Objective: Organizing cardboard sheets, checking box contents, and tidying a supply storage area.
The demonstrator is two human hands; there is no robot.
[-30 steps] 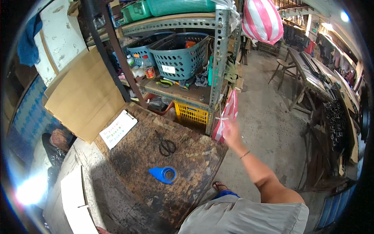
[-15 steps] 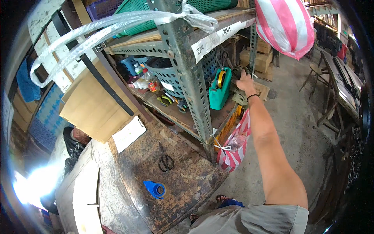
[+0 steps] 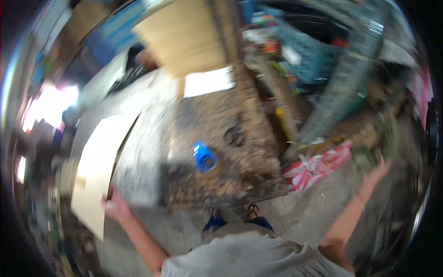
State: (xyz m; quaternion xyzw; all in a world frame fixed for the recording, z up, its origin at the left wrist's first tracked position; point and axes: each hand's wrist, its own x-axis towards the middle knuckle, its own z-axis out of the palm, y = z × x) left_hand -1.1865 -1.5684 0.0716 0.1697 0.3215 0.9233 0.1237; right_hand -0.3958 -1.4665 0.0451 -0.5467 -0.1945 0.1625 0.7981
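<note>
My left hand (image 3: 118,207) is at the near edge of a folded cardboard piece (image 3: 94,173) lying on the left of the bench; its fingers are smeared by motion. Far to the right, my right hand (image 3: 377,171) is closed on an olive-green cloth bundle (image 3: 374,143) beside the shelf end. Blur hides the bundle's exact kind. Between my hands, a blue tape dispenser (image 3: 203,158) rests on the worn brown bench top (image 3: 221,184). Black scissors (image 3: 234,136) lie beyond it to the right.
A white paper sheet (image 3: 210,82) lies at the bench's far side, below a large cardboard sheet (image 3: 184,37). To the right stands a perforated metal shelf post (image 3: 344,78) with a blue-grey basket (image 3: 307,51) behind it. A pink-and-white striped bag (image 3: 318,166) hangs by the bench corner.
My view has swung left and turned toward the bench. My left hand has come into view at the cardboard. My right arm has drawn back from the shelf, with the olive-green bundle at its hand.
</note>
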